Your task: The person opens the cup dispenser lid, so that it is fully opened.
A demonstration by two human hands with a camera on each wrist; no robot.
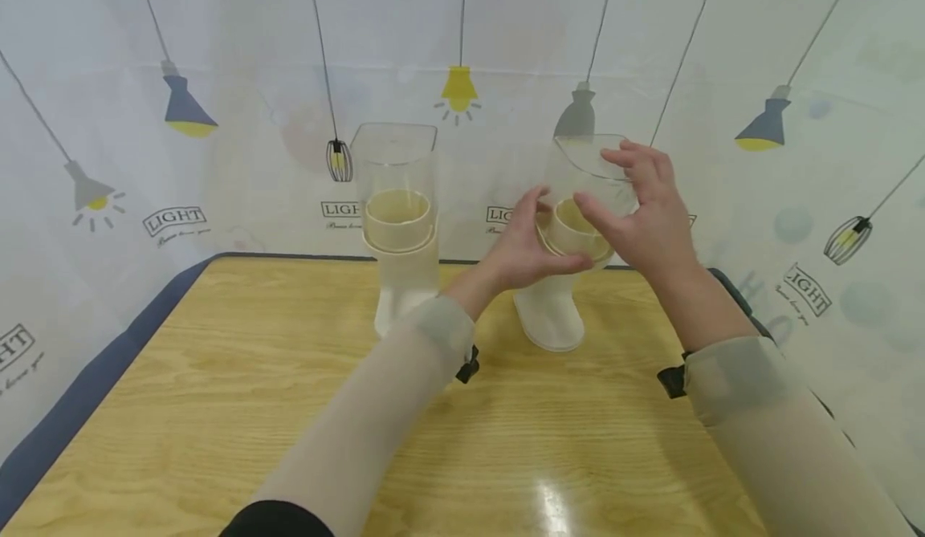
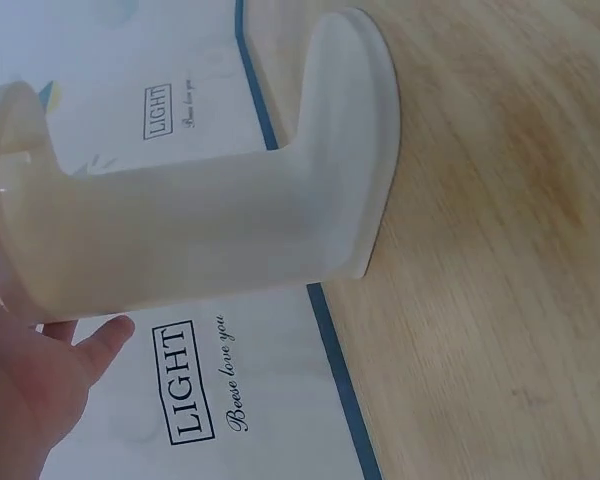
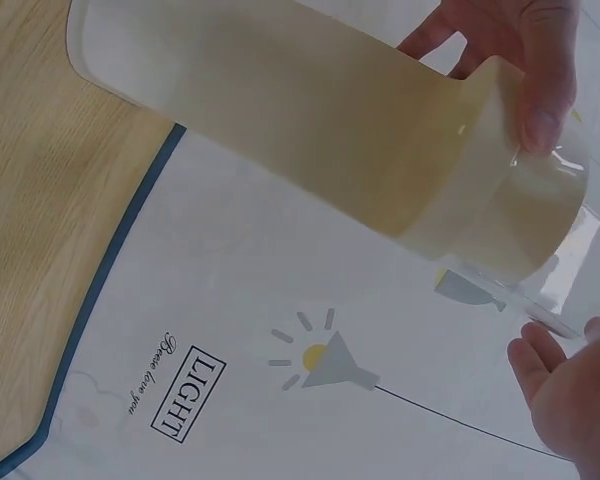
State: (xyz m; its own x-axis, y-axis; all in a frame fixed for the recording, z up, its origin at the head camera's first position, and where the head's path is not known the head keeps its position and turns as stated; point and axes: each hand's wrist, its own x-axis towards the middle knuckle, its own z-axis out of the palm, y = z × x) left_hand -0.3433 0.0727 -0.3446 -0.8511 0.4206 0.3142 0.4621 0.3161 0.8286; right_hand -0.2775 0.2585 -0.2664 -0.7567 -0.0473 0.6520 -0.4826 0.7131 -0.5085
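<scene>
A cream-white boot-shaped stand (image 1: 549, 312) is at the back right of the table, its base on the wood in the head view. A clear, open-topped container (image 1: 567, 169) sits around the ring at its top and leans slightly. My left hand (image 1: 531, 248) grips the stand's upper collar, thumb across the front; the left wrist view shows the stand (image 2: 210, 230) sideways beside that hand (image 2: 35, 390). Higher up, my right hand (image 1: 654, 220) holds the clear container from the right, thumb in front and fingers near its rim.
A matching cream stand (image 1: 406, 280) with its own clear container (image 1: 393, 152) stands upright to the left, close to my left forearm. Behind the wooden table (image 1: 238, 376) hangs a white cloth (image 1: 253, 120) printed with lamps. Dark blue edging (image 1: 144, 320) borders the table.
</scene>
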